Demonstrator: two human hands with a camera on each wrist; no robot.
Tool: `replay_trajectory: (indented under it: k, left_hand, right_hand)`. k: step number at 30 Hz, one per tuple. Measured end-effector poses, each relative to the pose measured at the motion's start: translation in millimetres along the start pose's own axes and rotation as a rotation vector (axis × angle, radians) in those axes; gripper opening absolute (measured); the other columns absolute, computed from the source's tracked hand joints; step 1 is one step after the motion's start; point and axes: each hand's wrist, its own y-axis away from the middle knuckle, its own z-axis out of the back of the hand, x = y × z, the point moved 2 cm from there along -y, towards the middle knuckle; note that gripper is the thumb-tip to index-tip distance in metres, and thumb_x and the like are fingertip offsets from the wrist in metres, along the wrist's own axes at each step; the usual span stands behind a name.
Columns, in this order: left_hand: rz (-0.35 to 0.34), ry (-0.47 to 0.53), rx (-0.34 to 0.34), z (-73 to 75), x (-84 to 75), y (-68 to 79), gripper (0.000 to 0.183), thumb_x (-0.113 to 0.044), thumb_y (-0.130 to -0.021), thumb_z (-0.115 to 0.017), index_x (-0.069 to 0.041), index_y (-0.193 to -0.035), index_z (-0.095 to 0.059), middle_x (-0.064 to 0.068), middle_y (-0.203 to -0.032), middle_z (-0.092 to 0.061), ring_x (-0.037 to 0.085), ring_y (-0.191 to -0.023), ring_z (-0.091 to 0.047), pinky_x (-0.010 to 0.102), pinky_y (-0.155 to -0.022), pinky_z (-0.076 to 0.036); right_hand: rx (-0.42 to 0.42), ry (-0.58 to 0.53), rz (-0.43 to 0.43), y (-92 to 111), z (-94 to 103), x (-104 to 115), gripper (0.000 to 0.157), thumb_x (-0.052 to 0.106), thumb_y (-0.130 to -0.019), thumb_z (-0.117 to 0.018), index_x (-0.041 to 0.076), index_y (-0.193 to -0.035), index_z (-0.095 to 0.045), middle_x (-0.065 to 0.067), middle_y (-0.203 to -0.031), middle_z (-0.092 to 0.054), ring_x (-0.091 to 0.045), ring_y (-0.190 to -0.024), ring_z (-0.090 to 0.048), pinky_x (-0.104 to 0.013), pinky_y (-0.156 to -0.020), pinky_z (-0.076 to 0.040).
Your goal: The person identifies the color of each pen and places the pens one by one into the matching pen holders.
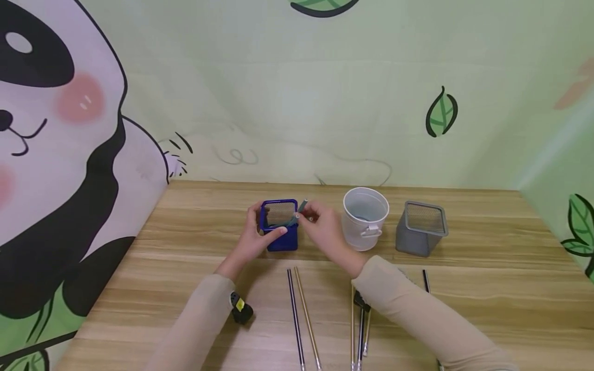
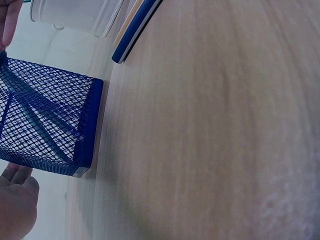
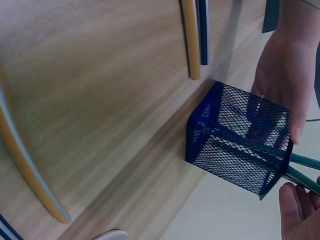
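Note:
My left hand (image 1: 255, 237) grips a blue mesh pen holder (image 1: 284, 242) by its side, thumb along the front near the rim. The holder stands upright on the table. Two slim green sticks (image 3: 300, 161) lean inside it, visible through the mesh, their upper ends poking out of the opening. Whether they are pencils or brushes is unclear. My right hand (image 1: 325, 229) is at the rim, its thumb and fingertips pinching the upper end of a green stick (image 1: 302, 206). In the right wrist view, the right fingers (image 3: 290, 202) are partly cut off by the frame edge.
Right of the holder stand a white metal bucket (image 1: 364, 232) and a grey mesh pen holder (image 1: 419, 234). Nearer lie a dark blue paintbrush (image 1: 295, 314), a gold paintbrush (image 1: 308, 319) and several more under the right forearm. A panda-printed backdrop (image 1: 260, 93) rises behind the table.

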Motion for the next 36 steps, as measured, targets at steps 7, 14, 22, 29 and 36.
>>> replay_trajectory:
  k: [7, 14, 22, 29, 36]
  left_hand:
    - [-0.006, 0.006, -0.004, -1.1, 0.1, 0.1, 0.082, -0.010, -0.088, -0.066, 0.000, -0.146, -0.010, 0.029, -0.143, -0.027, 0.042, -0.134, -0.028, 0.054, -0.114, -0.022]
    - [-0.014, 0.005, -0.015, -1.3, 16.7, -7.7, 0.084, -0.015, -0.087, -0.068, -0.005, -0.147, -0.011, 0.024, -0.144, -0.029, 0.038, -0.135, -0.029, 0.054, -0.113, -0.023]
    - [-0.045, -0.002, -0.038, -0.7, 31.8, -14.5, 0.083, -0.017, -0.087, -0.069, -0.008, -0.147, -0.012, 0.021, -0.144, -0.030, 0.035, -0.134, -0.032, 0.054, -0.112, -0.026]
    - [-0.048, -0.005, -0.044, 0.2, 32.1, -14.6, 0.083, -0.017, -0.086, -0.070, -0.009, -0.146, -0.014, 0.022, -0.143, -0.031, 0.036, -0.133, -0.032, 0.054, -0.112, -0.026]
    - [-0.032, -0.037, -0.046, -0.2, 31.5, -15.2, 0.082, -0.018, -0.087, -0.069, -0.009, -0.146, -0.014, 0.022, -0.141, -0.033, 0.036, -0.132, -0.034, 0.053, -0.112, -0.027]
  right_hand:
    - [-0.001, 0.028, 0.007, 3, -4.1, -5, 0.004, 0.003, -0.080, -0.069, -0.001, -0.081, -0.067, -0.014, -0.079, -0.071, -0.021, -0.067, -0.064, -0.025, -0.061, -0.053]
    - [0.014, -0.010, -0.009, 4, -5.9, -7, 0.009, 0.001, -0.080, -0.069, -0.003, -0.088, -0.069, -0.018, -0.085, -0.072, -0.026, -0.074, -0.069, -0.034, -0.067, -0.058]
    - [0.039, -0.063, -0.026, 5, -5.6, -7, 0.012, 0.001, -0.080, -0.071, -0.005, -0.089, -0.067, -0.019, -0.088, -0.071, -0.029, -0.080, -0.070, -0.029, -0.069, -0.058]
    - [0.056, -0.053, -0.051, 6, -4.4, -6, 0.017, 0.005, -0.080, -0.073, -0.005, -0.092, -0.067, -0.019, -0.090, -0.070, -0.030, -0.083, -0.070, -0.029, -0.071, -0.058]
    - [0.079, -0.057, -0.083, 6, 0.0, -3, 0.026, 0.007, -0.081, -0.073, -0.008, -0.101, -0.065, -0.023, -0.098, -0.069, -0.030, -0.088, -0.068, -0.031, -0.075, -0.057]
